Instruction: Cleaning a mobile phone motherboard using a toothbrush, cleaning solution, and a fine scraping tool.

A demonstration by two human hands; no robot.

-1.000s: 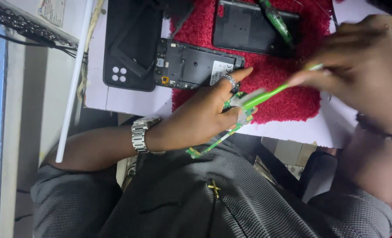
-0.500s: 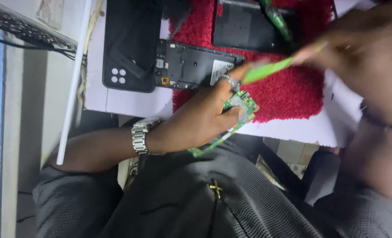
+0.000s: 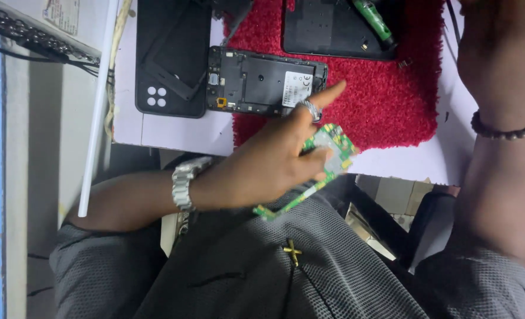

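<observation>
My left hand (image 3: 268,165), with a silver watch (image 3: 183,183) on the wrist and a ring on one finger, grips a green circuit board (image 3: 334,142) over my lap, at the near edge of the white table (image 3: 174,133). Its index finger points out over the red mat (image 3: 386,100). Just beyond it lies an opened black phone frame (image 3: 262,80). My right hand (image 3: 499,53) is raised at the top right and partly cut off by the frame edge, with a bead bracelet (image 3: 504,133) on its wrist. What it holds is hidden.
A black phone back cover (image 3: 171,59) lies left of the frame. A second dark phone body (image 3: 327,26) sits at the mat's far side with a green-handled screwdriver (image 3: 373,22) on it. A white tube (image 3: 97,112) and a keyboard (image 3: 14,26) are at the left.
My right hand has lifted up and to the right, and the green stick it held against the board is no longer visible. My left hand keeps the board, its index finger now stretched out.
</observation>
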